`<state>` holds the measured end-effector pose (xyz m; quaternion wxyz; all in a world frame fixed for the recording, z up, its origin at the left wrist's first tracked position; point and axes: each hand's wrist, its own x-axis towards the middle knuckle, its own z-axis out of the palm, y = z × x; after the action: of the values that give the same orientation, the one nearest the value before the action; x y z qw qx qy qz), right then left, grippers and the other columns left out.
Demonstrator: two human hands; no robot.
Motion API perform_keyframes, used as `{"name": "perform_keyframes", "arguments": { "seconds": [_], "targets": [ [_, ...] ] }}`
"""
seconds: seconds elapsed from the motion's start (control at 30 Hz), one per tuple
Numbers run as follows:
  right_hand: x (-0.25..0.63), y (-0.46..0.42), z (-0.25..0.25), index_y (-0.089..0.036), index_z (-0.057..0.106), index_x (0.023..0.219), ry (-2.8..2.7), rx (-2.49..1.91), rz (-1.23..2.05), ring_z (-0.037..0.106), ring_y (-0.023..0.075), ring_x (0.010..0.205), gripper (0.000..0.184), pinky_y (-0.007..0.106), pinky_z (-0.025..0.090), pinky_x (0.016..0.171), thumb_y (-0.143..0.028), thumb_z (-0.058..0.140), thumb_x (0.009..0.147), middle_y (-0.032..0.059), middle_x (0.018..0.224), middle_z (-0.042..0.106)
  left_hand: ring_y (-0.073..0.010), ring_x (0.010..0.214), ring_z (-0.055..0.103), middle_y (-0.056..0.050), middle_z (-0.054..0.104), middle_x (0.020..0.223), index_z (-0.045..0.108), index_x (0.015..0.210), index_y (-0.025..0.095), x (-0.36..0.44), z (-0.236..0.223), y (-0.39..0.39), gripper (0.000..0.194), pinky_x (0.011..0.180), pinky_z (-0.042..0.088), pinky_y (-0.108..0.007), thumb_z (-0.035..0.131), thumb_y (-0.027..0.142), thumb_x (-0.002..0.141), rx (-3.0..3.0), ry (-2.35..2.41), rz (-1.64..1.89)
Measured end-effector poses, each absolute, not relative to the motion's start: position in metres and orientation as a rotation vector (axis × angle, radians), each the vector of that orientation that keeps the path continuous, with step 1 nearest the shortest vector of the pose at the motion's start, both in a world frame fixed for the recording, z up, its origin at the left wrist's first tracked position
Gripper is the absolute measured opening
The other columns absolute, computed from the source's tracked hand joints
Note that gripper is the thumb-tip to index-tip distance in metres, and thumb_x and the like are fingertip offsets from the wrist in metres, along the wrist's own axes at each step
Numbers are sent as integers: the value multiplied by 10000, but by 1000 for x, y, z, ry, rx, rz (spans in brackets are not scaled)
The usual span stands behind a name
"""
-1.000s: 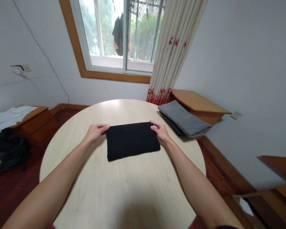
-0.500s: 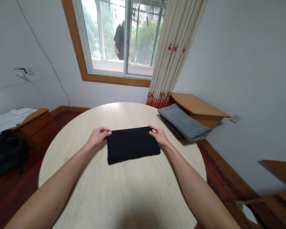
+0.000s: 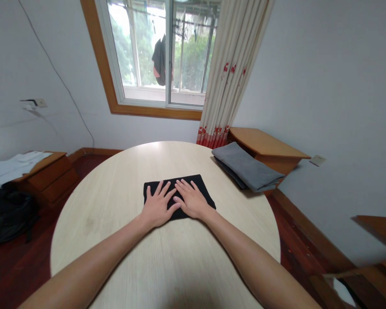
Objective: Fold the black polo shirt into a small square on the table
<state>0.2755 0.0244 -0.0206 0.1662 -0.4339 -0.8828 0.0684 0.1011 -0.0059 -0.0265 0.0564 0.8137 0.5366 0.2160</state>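
A black folded cloth (image 3: 193, 179) lies flat as a rectangle on the round, pale wooden table (image 3: 131, 266). My left hand (image 3: 159, 205) rests palm down on its left half, fingers spread. Beside it, my right hand (image 3: 191, 199) lies flat on the right half, its fingers also apart. The two hands nearly meet at the middle of the cloth and hide much of its near part. What kind of garment or fabric it is, I cannot tell.
Folded grey cloth (image 3: 247, 166) lies at the table's right edge, close to a wooden cabinet (image 3: 266, 141). A curtain (image 3: 228, 77) hangs by the window (image 3: 167, 56). Papers (image 3: 16, 165) cover a drawer unit on the left, with a black bag (image 3: 9, 214) below.
Both hands have let go of the cloth's far corners and moved inward onto its top, opening flat. The black cloth has stayed in about the same place.
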Motion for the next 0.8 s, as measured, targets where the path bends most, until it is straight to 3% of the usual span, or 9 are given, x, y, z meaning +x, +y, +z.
{"name": "perform_keyframes", "arguments": {
  "seconds": [0.1,0.2,0.33,0.43,0.53,0.67,0.8],
  "targets": [
    [285,32,-22,-176,396,1531,-2505,-1369,193,200,272,1524,627,533,86,1230,-526,380,1011,97,1615,314,-405,1512,173,-106,312,1622,504,1468,296,91,-30,-2,625,1136,85,-732,443,627,940,2468,1752,521],
    [300,41,-19,-186,347,1554,-2457,-1511,206,183,264,1529,660,537,109,1228,-558,360,1009,81,1633,271,-410,1518,141,-66,230,1655,422,1519,309,78,-23,0,645,1114,197,-731,361,633,965,2408,1890,361],
    [316,50,-19,-174,305,1568,-2366,-1710,286,221,278,1518,703,549,163,1214,-592,357,1004,101,1629,278,-404,1506,202,-58,194,1667,303,1570,330,63,-15,6,682,1125,266,-672,337,647,968,2278,1980,240],
    [324,56,-22,-166,343,1550,-2286,-1790,330,269,283,1501,668,548,185,1206,-570,347,1017,119,1611,321,-407,1497,228,-106,224,1655,302,1578,264,58,-11,8,718,1148,228,-658,299,653,974,2225,2041,231],
    [328,56,-20,-159,421,1504,-2224,-1746,229,307,277,1484,560,546,171,1207,-458,353,1036,129,1589,371,-412,1516,149,-125,207,1654,332,1568,216,62,-8,3,782,1170,125,-671,297,697,952,2384,1991,308],
    [330,52,-17,-185,540,1404,-2225,-1483,127,416,243,1413,458,476,214,1202,-386,410,1014,123,1511,491,-382,1534,80,-110,116,1669,219,1598,258,70,-14,-6,1051,1187,39,-654,464,859,771,2717,1404,233],
    [332,53,-25,-212,458,1476,-2309,-1430,271,346,262,1459,525,532,208,1197,-454,412,1012,120,1566,416,-404,1532,16,-147,18,1667,138,1609,225,57,-24,1,1191,1174,29,-668,550,870,697,2708,1366,156]
  ]
}}
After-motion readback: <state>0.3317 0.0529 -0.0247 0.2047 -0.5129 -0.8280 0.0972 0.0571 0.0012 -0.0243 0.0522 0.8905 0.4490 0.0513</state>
